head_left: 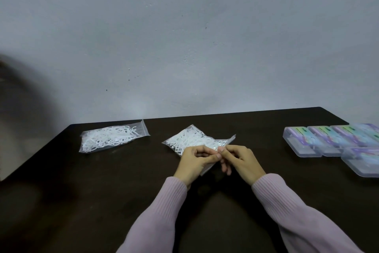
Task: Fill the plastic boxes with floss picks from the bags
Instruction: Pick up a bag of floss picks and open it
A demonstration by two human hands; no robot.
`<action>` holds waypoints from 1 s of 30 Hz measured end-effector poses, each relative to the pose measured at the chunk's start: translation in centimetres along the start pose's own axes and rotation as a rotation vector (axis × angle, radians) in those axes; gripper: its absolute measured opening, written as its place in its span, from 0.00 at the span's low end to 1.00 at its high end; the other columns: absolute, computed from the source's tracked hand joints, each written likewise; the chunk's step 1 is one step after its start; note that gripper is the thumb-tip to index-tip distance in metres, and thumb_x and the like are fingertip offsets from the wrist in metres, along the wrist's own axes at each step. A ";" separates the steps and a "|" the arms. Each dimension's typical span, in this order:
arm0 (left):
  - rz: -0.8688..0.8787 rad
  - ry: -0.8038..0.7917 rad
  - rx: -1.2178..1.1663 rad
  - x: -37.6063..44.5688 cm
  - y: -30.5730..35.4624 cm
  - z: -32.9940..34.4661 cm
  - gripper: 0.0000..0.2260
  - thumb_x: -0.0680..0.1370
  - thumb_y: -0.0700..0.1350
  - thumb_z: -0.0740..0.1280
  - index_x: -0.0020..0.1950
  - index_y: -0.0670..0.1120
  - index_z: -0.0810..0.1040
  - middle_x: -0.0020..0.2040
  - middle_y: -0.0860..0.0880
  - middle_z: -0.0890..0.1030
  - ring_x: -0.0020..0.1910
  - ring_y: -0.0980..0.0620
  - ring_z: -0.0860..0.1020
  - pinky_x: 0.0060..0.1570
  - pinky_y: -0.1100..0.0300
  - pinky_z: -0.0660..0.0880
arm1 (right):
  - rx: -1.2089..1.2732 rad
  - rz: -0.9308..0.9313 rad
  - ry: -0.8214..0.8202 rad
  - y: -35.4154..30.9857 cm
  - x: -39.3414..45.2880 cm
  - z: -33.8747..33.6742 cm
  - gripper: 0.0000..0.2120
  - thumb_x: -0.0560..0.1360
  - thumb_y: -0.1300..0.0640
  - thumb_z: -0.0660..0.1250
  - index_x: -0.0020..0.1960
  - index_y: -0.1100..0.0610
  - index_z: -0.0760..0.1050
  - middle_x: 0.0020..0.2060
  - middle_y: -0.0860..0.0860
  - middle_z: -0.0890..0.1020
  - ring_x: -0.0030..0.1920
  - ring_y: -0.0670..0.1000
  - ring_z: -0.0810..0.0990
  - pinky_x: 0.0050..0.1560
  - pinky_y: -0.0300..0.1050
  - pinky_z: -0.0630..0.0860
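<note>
Both hands meet at the near edge of the centre bag (196, 140): left hand (195, 161) w/ fingers curled, pinching the bag's edge between thumb and fingers; right hand (240, 160) likewise pinching the same edge just beside it, fingertips of the two almost touching. Pink sleeves on both arms.

Bag is clear plastic, lying flat on the dark table (102, 191), stuffed w/ a tangle of thin white floss picks; its right corner sticks up slightly. A second bag (111, 138), same look, zip strip at its right end, lies well to the left of the centre bag, apart from it.

Boxes (336, 140): clear plastic, pastel labels, lids on, packed side by side well right of the centre bag, running off the frame edge.

Bare tabletop lies between bag and boxes, and nearer than the bag on both sides of the arms. Table's far edge sits close behind the bag, against a grey wall (184, 37).
</note>
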State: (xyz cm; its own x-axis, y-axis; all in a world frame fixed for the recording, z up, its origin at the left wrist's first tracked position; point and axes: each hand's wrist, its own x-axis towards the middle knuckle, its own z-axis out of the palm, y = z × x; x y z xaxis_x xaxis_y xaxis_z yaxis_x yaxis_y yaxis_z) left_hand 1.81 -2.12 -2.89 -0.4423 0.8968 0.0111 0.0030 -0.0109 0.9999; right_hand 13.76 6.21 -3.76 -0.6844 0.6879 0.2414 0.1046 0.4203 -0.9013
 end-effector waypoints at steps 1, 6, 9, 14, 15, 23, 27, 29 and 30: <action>-0.005 -0.005 -0.001 0.0 0.2 0.1 0.01 0.72 0.34 0.71 0.42 0.38 0.80 0.39 0.42 0.82 0.40 0.53 0.81 0.43 0.67 0.77 | 0.009 -0.002 0.002 0.0 0.0 0.0 0.16 0.78 0.52 0.60 0.34 0.58 0.75 0.25 0.51 0.78 0.25 0.47 0.74 0.33 0.37 0.72; -0.033 0.004 -0.037 0.1 0.3 0.1 0.08 0.75 0.37 0.67 0.36 0.40 0.78 0.35 0.43 0.79 0.37 0.51 0.78 0.42 0.64 0.74 | 0.002 -0.011 0.001 0.1 0.0 0.0 0.16 0.79 0.55 0.58 0.35 0.58 0.75 0.27 0.52 0.79 0.25 0.48 0.74 0.34 0.36 0.72; 0.052 -0.016 0.044 0.0 0.3 0.0 0.03 0.74 0.40 0.71 0.44 0.40 0.80 0.38 0.46 0.81 0.41 0.54 0.80 0.47 0.66 0.76 | 0.005 -0.025 -0.011 0.0 0.1 0.0 0.15 0.80 0.56 0.57 0.38 0.58 0.75 0.29 0.51 0.80 0.26 0.47 0.74 0.33 0.35 0.72; 0.131 0.011 0.091 0.0 0.5 -0.5 0.04 0.71 0.37 0.73 0.44 0.37 0.82 0.40 0.43 0.84 0.41 0.53 0.82 0.48 0.64 0.77 | -0.001 -0.049 -0.040 -0.1 -0.1 0.0 0.14 0.80 0.57 0.56 0.39 0.58 0.74 0.30 0.52 0.81 0.26 0.47 0.75 0.34 0.36 0.73; 0.133 0.014 0.091 -0.1 0.6 -0.5 0.03 0.71 0.37 0.73 0.43 0.38 0.82 0.40 0.43 0.84 0.41 0.54 0.82 0.47 0.65 0.77 | -0.006 -0.052 -0.043 -0.1 -0.1 0.0 0.14 0.80 0.57 0.56 0.38 0.57 0.74 0.30 0.52 0.81 0.26 0.47 0.75 0.34 0.36 0.73; 0.316 0.193 0.434 -0.4 0.6 -0.1 0.04 0.70 0.42 0.75 0.35 0.46 0.82 0.33 0.53 0.82 0.35 0.60 0.79 0.38 0.67 0.75 | -0.038 -0.033 -0.044 -0.3 0.0 0.0 0.13 0.79 0.59 0.59 0.38 0.57 0.76 0.30 0.52 0.81 0.26 0.46 0.74 0.34 0.35 0.73; 0.217 0.152 0.323 -0.1 0.6 0.0 0.05 0.72 0.41 0.73 0.35 0.47 0.81 0.36 0.50 0.83 0.40 0.55 0.80 0.43 0.66 0.76 | 0.057 0.000 -0.030 -0.2 0.1 -0.1 0.14 0.78 0.55 0.59 0.38 0.59 0.77 0.30 0.53 0.81 0.27 0.49 0.74 0.34 0.37 0.73; 0.083 0.100 0.160 -0.1 0.9 0.0 0.05 0.73 0.38 0.71 0.37 0.44 0.82 0.38 0.47 0.83 0.42 0.53 0.81 0.44 0.65 0.76 | 0.104 0.026 -0.048 -0.3 0.0 -0.1 0.16 0.77 0.50 0.60 0.38 0.58 0.77 0.30 0.53 0.81 0.27 0.49 0.74 0.34 0.37 0.73; 0.039 0.084 0.122 -0.1 1.0 -0.1 0.05 0.74 0.38 0.70 0.37 0.43 0.82 0.38 0.46 0.83 0.42 0.53 0.81 0.44 0.66 0.76 | 0.107 0.032 -0.059 -0.3 0.0 -0.1 0.16 0.75 0.47 0.61 0.37 0.58 0.76 0.30 0.53 0.81 0.27 0.49 0.74 0.35 0.37 0.73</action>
State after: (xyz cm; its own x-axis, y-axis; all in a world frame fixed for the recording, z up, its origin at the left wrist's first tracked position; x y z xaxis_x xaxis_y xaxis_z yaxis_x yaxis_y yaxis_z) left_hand 1.81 -2.28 -1.88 -0.5136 0.8563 0.0549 0.1281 0.0133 0.9917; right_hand 13.75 6.14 -3.47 -0.7233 0.6629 0.1931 0.0516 0.3309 -0.9423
